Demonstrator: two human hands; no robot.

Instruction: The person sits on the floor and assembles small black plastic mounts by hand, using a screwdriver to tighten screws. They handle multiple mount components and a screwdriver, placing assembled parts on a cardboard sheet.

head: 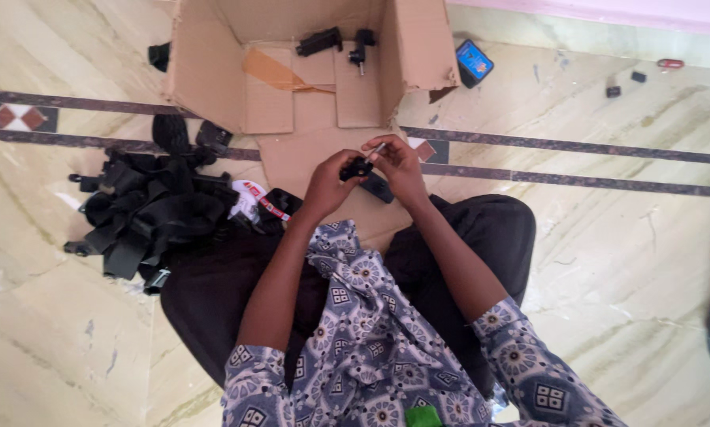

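A: We record the position first. We sit on the marble floor (608,261), both hands raised over the flattened flap of the cardboard box (212,71).

B: State of the hands?

A: The left hand (327,186) is closed around a small black part (356,167), held at its front. The right hand (402,168) meets it from the other side, its grip narrow, fingertips pinched on a thin light-coloured pin or tool (375,150) that angles up out of the part (we cannot tell which it is at this size).

B: So the part is off the floor?

A: Yes, held between both hands, above the flap. A second dark piece (378,188) lies on the flap just below the right hand.

B: How far along do we judge the work?

A: Partway, by our reading. Two black components (335,41) rest inside the box, near its back wall, apart from each other. A large heap of black straps and fittings (149,209) lies to our left, well apart from the hands. A few small pieces (623,85) sit loose on the floor at far right, and a blue-faced device (473,62) lies just beside the box.

B: Which pile is finished?

A: The view does not tell us.
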